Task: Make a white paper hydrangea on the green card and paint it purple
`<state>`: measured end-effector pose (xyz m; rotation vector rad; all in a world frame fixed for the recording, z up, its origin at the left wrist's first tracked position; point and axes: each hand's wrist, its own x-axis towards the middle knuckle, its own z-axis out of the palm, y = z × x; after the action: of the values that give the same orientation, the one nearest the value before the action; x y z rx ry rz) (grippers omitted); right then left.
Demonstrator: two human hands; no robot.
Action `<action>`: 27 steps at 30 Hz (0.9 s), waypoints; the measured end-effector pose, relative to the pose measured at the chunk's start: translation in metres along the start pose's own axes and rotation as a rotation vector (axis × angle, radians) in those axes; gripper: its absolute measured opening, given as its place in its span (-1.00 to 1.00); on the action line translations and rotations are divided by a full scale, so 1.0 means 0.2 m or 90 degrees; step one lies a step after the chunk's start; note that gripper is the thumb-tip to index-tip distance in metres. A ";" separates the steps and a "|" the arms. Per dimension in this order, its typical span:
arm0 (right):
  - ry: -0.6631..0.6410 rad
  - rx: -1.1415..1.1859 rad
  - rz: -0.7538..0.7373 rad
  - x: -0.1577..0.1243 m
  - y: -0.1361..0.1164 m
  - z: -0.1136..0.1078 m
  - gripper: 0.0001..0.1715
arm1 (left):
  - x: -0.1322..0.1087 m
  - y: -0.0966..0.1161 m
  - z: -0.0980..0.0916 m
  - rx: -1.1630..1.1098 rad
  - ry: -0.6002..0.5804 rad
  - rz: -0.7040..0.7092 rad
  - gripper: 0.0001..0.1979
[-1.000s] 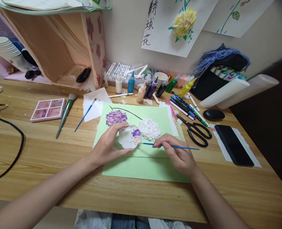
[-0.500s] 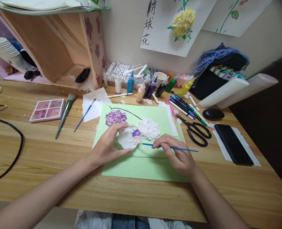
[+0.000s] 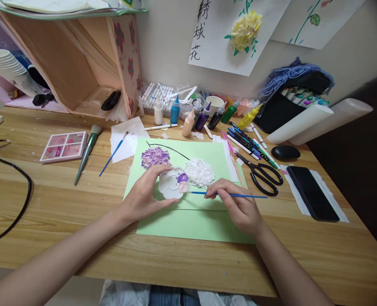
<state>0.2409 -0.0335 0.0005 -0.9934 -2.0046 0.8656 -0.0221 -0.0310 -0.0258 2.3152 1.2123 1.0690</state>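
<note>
My left hand grips the left rim of a white flower-shaped paint palette, thumb at the near side and fingers at the far side. Purple paint and pale pink paint lie in its right wells. Pinched in my right hand is a blue paintbrush, its tip at the pink paint. Beneath is green paper with a purple-and-pink textured flower, a white textured flower and a thin dark curved line.
Black scissors, a phone and several pens lie to the right. Paint bottles line the back. On the left are another blue brush, a large green-handled brush and a pink four-part case.
The brush handle has tilted slightly, its rear end rising and shifting a little right. My left hand and the palette stay nearly still.
</note>
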 end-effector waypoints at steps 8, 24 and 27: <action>0.035 0.015 0.001 0.00 0.00 0.00 -0.72 | 0.00 0.00 0.00 0.006 0.008 0.000 -0.32; 0.037 0.010 0.022 0.00 0.01 0.00 -0.70 | 0.00 0.00 0.00 0.002 0.006 0.000 -0.31; 0.014 0.009 0.014 0.00 0.01 0.01 -0.72 | 0.00 0.00 0.01 0.001 0.009 0.000 -0.32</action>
<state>0.2400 -0.0320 -0.0017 -1.0139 -1.9692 0.8755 -0.0216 -0.0305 -0.0267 2.3130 1.2193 1.0857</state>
